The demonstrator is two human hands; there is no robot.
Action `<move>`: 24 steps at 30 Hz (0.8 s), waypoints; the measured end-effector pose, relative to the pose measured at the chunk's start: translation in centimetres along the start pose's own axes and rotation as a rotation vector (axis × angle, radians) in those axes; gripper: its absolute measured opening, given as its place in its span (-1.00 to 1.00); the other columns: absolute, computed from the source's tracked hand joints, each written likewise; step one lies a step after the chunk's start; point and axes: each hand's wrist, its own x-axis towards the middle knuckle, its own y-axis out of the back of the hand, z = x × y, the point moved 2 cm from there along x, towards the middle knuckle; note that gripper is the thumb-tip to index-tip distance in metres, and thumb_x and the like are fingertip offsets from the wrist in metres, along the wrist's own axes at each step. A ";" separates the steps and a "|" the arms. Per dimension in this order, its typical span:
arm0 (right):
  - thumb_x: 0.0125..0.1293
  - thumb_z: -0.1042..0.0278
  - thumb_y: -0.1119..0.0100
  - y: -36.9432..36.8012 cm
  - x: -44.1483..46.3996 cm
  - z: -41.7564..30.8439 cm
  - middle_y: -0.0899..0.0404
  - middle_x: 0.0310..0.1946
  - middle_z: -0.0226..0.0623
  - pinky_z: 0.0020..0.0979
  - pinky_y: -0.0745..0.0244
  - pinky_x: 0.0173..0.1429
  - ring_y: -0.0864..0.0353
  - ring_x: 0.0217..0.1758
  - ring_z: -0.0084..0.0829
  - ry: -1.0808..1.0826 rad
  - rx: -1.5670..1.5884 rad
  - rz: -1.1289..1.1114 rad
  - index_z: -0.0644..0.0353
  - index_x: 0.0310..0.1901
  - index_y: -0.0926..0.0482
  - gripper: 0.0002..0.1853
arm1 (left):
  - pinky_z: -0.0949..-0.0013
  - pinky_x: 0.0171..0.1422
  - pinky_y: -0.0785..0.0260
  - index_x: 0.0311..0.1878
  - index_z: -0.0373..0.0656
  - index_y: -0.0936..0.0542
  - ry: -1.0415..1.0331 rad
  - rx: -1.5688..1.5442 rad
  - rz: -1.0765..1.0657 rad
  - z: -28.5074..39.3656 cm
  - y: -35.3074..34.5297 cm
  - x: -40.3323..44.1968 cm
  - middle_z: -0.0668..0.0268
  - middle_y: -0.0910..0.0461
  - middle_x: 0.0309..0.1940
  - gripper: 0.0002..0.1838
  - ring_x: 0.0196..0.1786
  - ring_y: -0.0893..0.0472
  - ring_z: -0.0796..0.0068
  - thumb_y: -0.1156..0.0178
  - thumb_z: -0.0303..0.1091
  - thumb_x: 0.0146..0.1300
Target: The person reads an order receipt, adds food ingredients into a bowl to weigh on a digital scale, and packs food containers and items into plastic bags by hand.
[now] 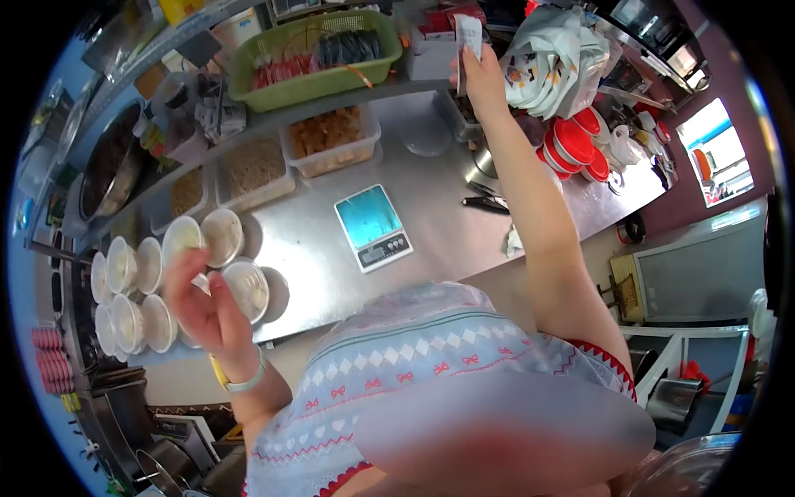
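Note:
My right hand [483, 81] reaches up to the shelf, its fingers closed on a white slip of printed paper [468, 37]. My left hand [205, 308] hovers in front of the white tubs, fingers loosely bent and apart, holding nothing that I can see. Several round white tubs stand in groups at the left of the steel table, one tub [247, 291] close beside that hand and another tub [223, 238] behind it. Whether the left fingertips touch a tub, I cannot tell. A white kitchen scale [386, 250] with a blue-looking plate lies between my hands.
A green basket [263, 96] of packets sits on the shelf [331, 106]. Beneath are plastic boxes of food, one a box of orange-brown pieces [333, 163]. White plastic bags [553, 70] and red lids [573, 142] are at the right. A black-handled tool [484, 205] lies on the steel table [447, 240].

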 end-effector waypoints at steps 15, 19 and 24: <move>0.49 0.17 0.00 -1.4 15.1 4.4 -0.64 -0.16 -0.16 -0.34 -0.51 0.00 -0.65 -0.10 -0.31 0.547 -0.512 0.313 0.23 0.08 -0.43 -0.68 | 0.50 0.10 -0.28 -0.10 -0.25 -0.48 0.788 -0.109 0.066 -8.0 3.1 -11.9 0.33 -0.49 -0.17 -0.79 -0.08 -0.46 0.56 0.07 -0.65 0.27; 0.48 0.08 0.06 -1.2 17.9 5.9 -0.61 -0.05 -0.03 -0.22 -0.48 0.12 -0.58 0.04 -0.10 0.285 -0.738 0.302 0.25 0.24 -0.37 -0.53 | 0.52 0.10 -0.28 -0.09 -0.25 -0.49 0.780 -0.139 0.036 -7.4 1.9 -11.1 0.33 -0.50 -0.17 -0.78 -0.09 -0.46 0.57 0.08 -0.65 0.28; 0.48 0.22 -0.01 0.1 8.4 1.1 -0.58 -0.02 -0.13 -0.35 -0.50 0.10 -0.62 0.03 -0.34 0.481 -0.055 0.380 0.25 0.12 -0.39 -0.68 | 0.54 0.10 -0.28 -0.08 -0.26 -0.49 0.823 -0.167 -0.024 -7.3 0.7 -11.5 0.33 -0.50 -0.16 -0.80 -0.08 -0.47 0.58 0.06 -0.64 0.29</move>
